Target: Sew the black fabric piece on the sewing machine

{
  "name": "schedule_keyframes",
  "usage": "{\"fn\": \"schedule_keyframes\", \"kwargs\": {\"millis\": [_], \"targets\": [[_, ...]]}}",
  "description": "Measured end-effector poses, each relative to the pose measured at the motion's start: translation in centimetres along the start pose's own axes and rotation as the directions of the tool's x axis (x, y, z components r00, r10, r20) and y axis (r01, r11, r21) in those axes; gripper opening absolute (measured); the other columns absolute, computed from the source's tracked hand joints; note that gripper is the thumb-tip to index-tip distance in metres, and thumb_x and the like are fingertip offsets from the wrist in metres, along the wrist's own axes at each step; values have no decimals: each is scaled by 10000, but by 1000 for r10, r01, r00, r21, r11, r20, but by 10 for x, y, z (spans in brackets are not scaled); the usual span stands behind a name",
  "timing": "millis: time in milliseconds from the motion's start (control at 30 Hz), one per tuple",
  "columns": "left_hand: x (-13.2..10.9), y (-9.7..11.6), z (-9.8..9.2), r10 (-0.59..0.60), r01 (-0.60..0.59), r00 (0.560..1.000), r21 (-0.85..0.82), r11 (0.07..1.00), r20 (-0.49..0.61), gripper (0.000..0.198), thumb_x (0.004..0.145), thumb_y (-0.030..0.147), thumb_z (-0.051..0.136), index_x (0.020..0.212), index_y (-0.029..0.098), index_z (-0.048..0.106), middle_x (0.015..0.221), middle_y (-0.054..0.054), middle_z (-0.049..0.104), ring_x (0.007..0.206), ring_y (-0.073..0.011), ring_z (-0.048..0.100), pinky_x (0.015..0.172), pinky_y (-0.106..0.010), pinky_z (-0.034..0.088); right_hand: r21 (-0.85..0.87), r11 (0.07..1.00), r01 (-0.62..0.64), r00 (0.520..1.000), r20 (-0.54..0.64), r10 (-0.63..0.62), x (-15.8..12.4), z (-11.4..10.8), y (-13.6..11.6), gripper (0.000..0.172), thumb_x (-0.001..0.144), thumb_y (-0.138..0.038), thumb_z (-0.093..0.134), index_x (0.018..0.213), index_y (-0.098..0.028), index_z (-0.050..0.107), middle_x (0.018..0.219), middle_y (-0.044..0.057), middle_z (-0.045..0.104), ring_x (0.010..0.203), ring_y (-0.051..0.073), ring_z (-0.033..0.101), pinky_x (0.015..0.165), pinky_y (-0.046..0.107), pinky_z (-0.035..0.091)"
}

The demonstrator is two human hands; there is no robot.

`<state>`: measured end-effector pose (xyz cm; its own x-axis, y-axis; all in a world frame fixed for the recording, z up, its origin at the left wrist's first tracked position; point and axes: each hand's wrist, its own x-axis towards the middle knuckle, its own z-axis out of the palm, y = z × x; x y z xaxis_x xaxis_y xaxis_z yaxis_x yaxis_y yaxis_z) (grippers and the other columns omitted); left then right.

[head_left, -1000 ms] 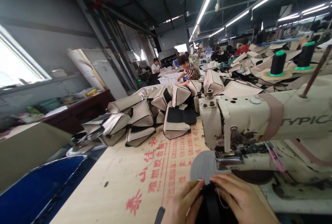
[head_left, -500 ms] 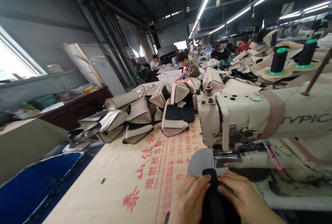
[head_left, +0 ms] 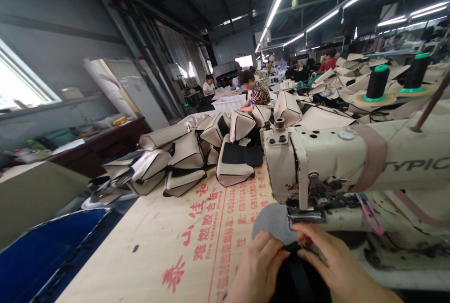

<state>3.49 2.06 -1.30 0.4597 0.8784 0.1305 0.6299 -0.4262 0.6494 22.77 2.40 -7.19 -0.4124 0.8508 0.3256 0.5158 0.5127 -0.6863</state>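
Both of my hands are at the arm end of a beige sewing machine (head_left: 326,162), below its needle area. My left hand (head_left: 258,265) pinches the upper edge of a piece of black fabric (head_left: 298,277) between thumb and fingers. From the other side my right hand (head_left: 326,256) grips the same edge, its fingers just under the presser foot area. A black strap runs down the middle of the fabric. Behind my hands sits a round grey plate (head_left: 274,223). The needle tip is too small to make out.
Beige covers with black trim (head_left: 183,153) lie piled along the back of the plywood table (head_left: 168,237). Two black thread spools (head_left: 377,84) stand above the machine. A blue-lined bin (head_left: 42,256) is at the left. Several people work farther back.
The black fabric's top edge, which stood up before, is now folded down between my fingers. My right hand has moved up towards the machine's needle area.
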Motion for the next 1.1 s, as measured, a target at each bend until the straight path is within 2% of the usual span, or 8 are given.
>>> {"fn": "schedule_keyframes", "kwargs": {"millis": [133,233,367,700,800,900,1000,1100], "targets": [[1,-4,3,-17,17,1000,1,1000,-5,167,887,197,396,874,191,563,883,-30,578,824,-140,539,743,-240,441,-241,931,272,962,67,-264,5,-6,1,364,876,-84,333,1189,-202,478,1062,68,560,979,208,527,902,377,441],[-2,-6,6,-66,67,997,17,998,-50,116,869,226,446,887,196,556,848,-19,580,785,-137,545,718,-237,445,-286,903,322,945,44,-323,9,-7,1,320,880,-90,308,1102,-154,529,1017,99,573,949,221,539,886,390,461],[-6,-4,5,-44,44,999,-14,999,-12,194,890,194,392,1019,234,531,943,-15,581,882,-131,547,803,-234,427,-249,927,282,959,59,-276,8,-6,3,279,913,-145,306,1078,-153,532,1014,102,565,953,229,532,859,404,473],[5,-3,-3,-128,129,992,-108,986,19,152,871,216,427,854,182,574,829,-11,584,799,-131,543,743,-233,439,73,991,110,987,105,-117,22,-12,-6,210,934,-208,363,883,-172,563,883,47,558,841,168,523,770,299,443],[-5,-1,-4,-145,149,988,-62,987,53,219,840,231,484,1040,217,571,988,-28,591,920,-156,548,828,-268,440,60,994,86,995,44,-89,19,-8,-4,223,938,-217,355,852,-170,556,853,45,556,827,170,521,756,303,426],[-17,-3,0,-174,170,982,62,984,73,476,801,206,521,1263,271,427,1234,-52,496,1103,-202,485,938,-337,399,44,993,106,994,0,-106,14,-6,-2,215,939,-226,352,878,-169,551,839,43,555,839,176,519,781,311,409],[-12,-8,-3,-76,60,987,114,992,142,436,829,123,413,1239,263,463,1211,-40,538,1115,-179,492,969,-323,374,32,992,126,992,27,-127,13,-7,-2,235,939,-225,348,869,-164,565,841,50,557,819,180,519,751,303,401],[10,-14,-22,47,-115,927,162,980,372,349,803,79,421,1057,226,609,1039,-37,644,1003,-180,567,904,-294,415,98,991,89,994,47,-94,17,-9,-2,246,930,-239,381,803,-169,578,858,47,572,817,177,522,740,285,386]]}}
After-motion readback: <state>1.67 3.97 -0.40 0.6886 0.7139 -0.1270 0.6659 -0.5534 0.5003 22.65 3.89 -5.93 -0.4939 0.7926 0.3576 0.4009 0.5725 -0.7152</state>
